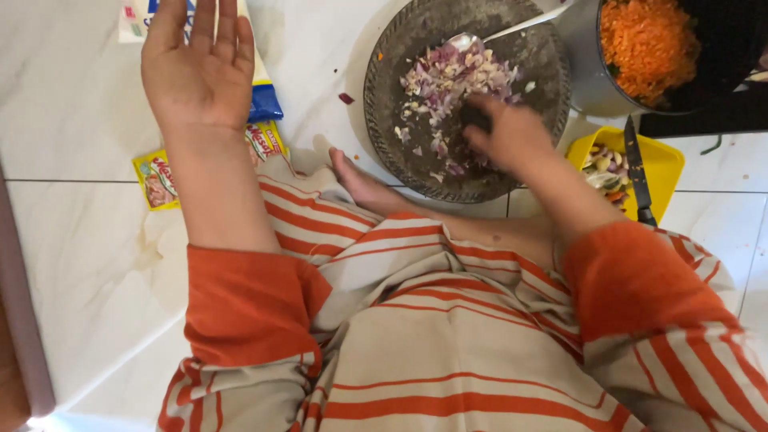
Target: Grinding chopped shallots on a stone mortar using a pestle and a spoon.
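I sit on a white tiled floor in striped orange and beige clothes. My left hand (196,68) is raised, palm up and fingers spread, holding nothing, above some packets. My right hand (508,132) reaches into a round grey stone grinding plate (392,56), fingers curled down among chopped red onion and garlic (452,80); whether it grips any pieces is hidden. A metal spoon (480,36) rests on the plate's far side. My bare foot (360,184) lies against the plate's near rim.
A grey pot (580,72) of shredded orange carrot (648,44) stands at top right. Beside it sits a yellow tray (664,164) with vegetable scraps and a black-handled knife (636,168). Small yellow seasoning sachets (156,180) and a blue-and-white packet (264,100) lie at left.
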